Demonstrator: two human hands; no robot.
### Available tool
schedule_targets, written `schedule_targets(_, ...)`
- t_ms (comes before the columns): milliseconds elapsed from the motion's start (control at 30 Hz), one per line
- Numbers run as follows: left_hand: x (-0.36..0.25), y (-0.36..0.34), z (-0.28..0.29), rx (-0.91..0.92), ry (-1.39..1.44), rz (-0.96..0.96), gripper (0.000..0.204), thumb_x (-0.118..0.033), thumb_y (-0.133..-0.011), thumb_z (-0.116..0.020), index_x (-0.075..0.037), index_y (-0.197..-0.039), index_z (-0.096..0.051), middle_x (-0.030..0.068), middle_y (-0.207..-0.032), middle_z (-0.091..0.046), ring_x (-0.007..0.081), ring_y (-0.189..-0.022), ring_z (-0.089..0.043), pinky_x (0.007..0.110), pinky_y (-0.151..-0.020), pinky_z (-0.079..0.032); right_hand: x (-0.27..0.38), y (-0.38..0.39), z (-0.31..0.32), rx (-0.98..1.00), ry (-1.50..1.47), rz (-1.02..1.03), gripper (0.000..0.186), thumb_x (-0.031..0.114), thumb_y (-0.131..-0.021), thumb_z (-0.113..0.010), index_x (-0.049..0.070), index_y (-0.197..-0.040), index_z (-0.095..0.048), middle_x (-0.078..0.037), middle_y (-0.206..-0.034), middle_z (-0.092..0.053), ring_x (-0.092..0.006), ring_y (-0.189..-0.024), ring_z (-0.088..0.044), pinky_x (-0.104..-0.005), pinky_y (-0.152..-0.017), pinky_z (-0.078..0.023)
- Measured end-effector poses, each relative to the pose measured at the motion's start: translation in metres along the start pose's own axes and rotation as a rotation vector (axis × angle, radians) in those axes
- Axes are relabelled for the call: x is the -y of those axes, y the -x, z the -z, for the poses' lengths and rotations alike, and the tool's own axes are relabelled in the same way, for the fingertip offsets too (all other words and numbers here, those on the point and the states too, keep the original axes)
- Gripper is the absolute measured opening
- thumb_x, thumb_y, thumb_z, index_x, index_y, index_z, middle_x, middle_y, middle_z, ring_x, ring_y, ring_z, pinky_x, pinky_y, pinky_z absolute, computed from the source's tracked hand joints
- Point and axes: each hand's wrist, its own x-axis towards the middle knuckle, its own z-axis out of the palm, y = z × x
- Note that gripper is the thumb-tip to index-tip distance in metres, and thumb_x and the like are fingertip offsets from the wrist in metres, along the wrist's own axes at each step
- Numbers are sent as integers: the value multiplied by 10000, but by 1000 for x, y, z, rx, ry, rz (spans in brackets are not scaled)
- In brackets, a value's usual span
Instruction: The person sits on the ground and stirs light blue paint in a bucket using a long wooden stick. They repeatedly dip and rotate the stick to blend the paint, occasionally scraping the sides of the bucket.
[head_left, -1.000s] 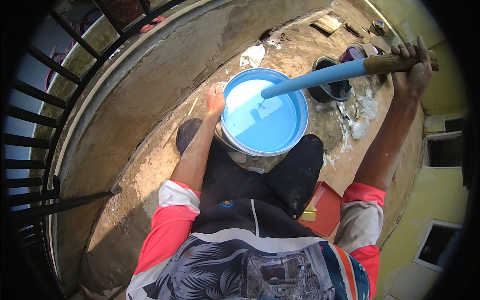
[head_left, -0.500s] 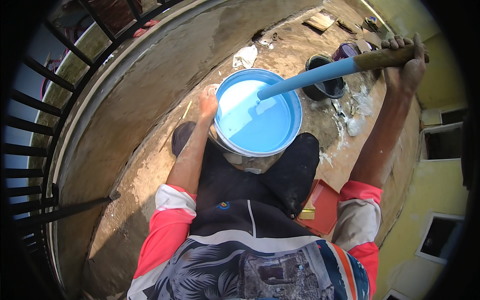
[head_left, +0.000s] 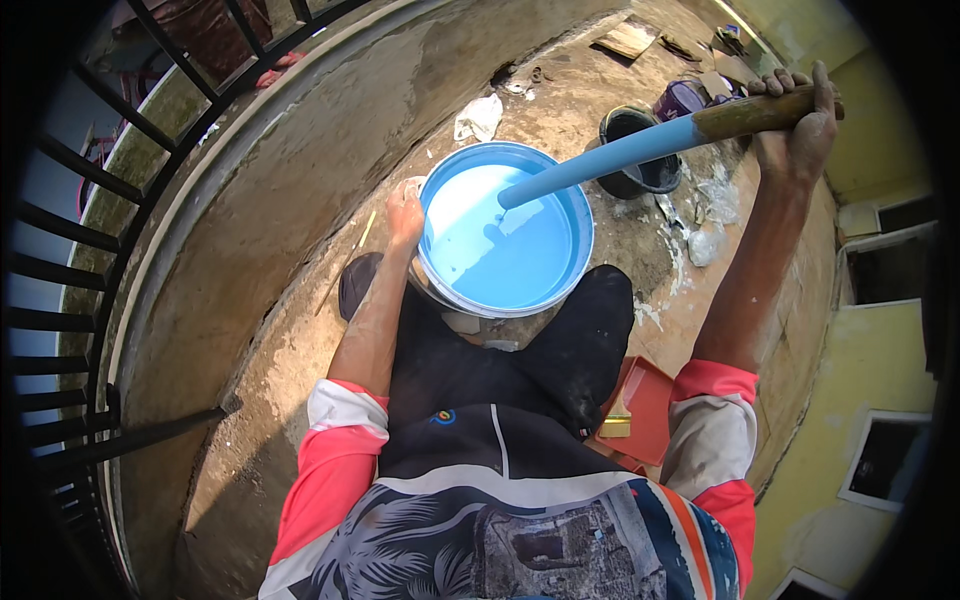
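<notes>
While the person sits on the concrete floor [head_left: 250, 300] with legs around the work, the scene reads as follows.

Bucket: a blue bucket [head_left: 575, 215] stands between the knees, filled well up with pale blue paint [head_left: 500, 255].
Stick: a long wooden stick [head_left: 650, 145], coated blue along its lower part and bare wood at the top, slants down from the upper right; its tip is in the paint near the middle.
Right hand: the right hand [head_left: 795, 125] is closed around the bare upper end of the stick.
Left hand: the left hand [head_left: 405, 210] rests on the bucket's left rim, fingers curled over it, seemingly steadying it.
Progress: judging by the surface, the paint looks even in colour with only a small disturbance at the tip, so the mixing seems well along; the stick is not yet lifted out.
Around: a small black pot [head_left: 635, 150] stands just beyond the bucket under the stick, a crumpled white rag [head_left: 478, 117] lies above the bucket, and a red tray [head_left: 645, 410] with a brush [head_left: 617, 420] sits by the right thigh.
In the way: a black railing [head_left: 70, 250] curves along the left edge; white paint splashes [head_left: 705, 235] mark the floor to the right.
</notes>
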Motion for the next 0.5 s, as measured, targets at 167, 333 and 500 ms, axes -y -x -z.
schedule_targets(167,-3,1,1,17,12,23,344,-163,-1049,-402,22,-1098,-688,169,-1031,-709,275,-963,-661,386,-872,-496,1,0,1,-12,-6,9,305,247,-958,-672,14,-966,-477,-73,-786,-475,-194,-728,-515,-385,-699,-470)
schedule_targets(333,-2,-1,3,18,-20,-15,344,-149,-1040,-395,19,-1103,-688,170,-1038,-712,272,-969,-663,386,-878,-497,6,0,3,-37,-29,7,297,245,-964,-661,24,-947,-463,-75,-782,-463,-201,-725,-494,-389,-710,-456)
schedule_targets(500,-13,3,1,16,7,10,346,-147,-1033,-394,18,-1105,-689,173,-1026,-717,280,-962,-669,392,-882,-500,11,0,11,-26,-56,11,288,238,-976,-636,19,-932,-454,-79,-776,-448,-205,-715,-468,-394,-723,-448)
